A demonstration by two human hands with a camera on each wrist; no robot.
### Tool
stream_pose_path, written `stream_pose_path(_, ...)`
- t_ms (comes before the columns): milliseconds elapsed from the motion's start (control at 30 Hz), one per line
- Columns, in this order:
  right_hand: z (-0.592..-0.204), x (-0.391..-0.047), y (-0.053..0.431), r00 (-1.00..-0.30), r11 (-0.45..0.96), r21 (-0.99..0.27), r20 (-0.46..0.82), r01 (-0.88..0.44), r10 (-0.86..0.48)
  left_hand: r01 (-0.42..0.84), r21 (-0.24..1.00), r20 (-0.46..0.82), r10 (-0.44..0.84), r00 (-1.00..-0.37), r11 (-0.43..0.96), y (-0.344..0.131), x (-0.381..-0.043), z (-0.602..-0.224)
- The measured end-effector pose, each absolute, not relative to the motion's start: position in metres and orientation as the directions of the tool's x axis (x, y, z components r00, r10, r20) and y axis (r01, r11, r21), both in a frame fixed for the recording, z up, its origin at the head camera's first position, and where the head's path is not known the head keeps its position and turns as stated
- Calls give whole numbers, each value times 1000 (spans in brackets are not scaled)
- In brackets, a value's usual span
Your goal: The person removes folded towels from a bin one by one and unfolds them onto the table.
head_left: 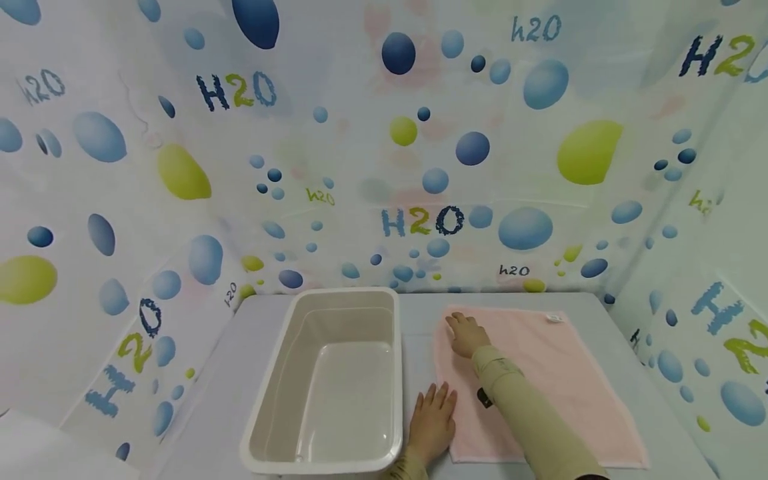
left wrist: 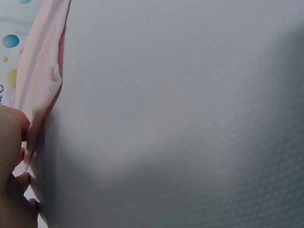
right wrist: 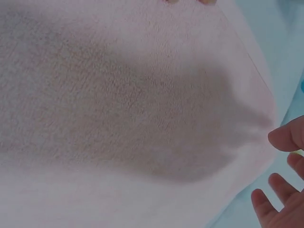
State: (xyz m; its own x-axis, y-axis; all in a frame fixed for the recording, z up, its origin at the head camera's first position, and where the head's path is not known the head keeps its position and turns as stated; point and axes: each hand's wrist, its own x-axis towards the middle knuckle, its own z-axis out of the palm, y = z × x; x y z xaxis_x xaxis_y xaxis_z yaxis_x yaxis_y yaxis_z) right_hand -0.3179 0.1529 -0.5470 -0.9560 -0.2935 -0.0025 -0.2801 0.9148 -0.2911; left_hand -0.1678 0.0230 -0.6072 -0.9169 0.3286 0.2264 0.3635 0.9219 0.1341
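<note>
A pink towel (head_left: 552,380) lies spread flat on the right side of the table, a small white label (head_left: 555,318) at its far edge. My right hand (head_left: 467,335) is over the towel's far left corner, fingers extended and slightly spread. In the right wrist view, the thumb and fingers (right wrist: 285,135) show at the right, by the towel's edge. My left hand (head_left: 432,425) rests by the towel's near left edge, its fingers fairly straight. The left wrist view shows part of this hand (left wrist: 12,156) beside the towel's edge (left wrist: 45,80).
A deep off-white plastic basin (head_left: 397,373) stands left of the towel, close to my left hand. Both sit on a pale grey-white table (head_left: 222,400). White sheeting (head_left: 354,220) printed with blue and green drops encloses the back and sides.
</note>
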Motion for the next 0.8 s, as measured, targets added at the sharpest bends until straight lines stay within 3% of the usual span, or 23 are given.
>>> stream_pose_path(300,-553,-318,136,-878,876,-105,-33,-472,-477,365,83,250,335,-908,927,23,-165,-604)
stream_pose_path(433,-556,-313,137,-881,885,-28,-75,-466,-466,370,78,227,345,-911,926,24,-164,-605)
stream_pose_path(800,-569,-307,141,-936,931,-126,-44,-342,-350,374,39,310,345,-886,926,23,-164,-606)
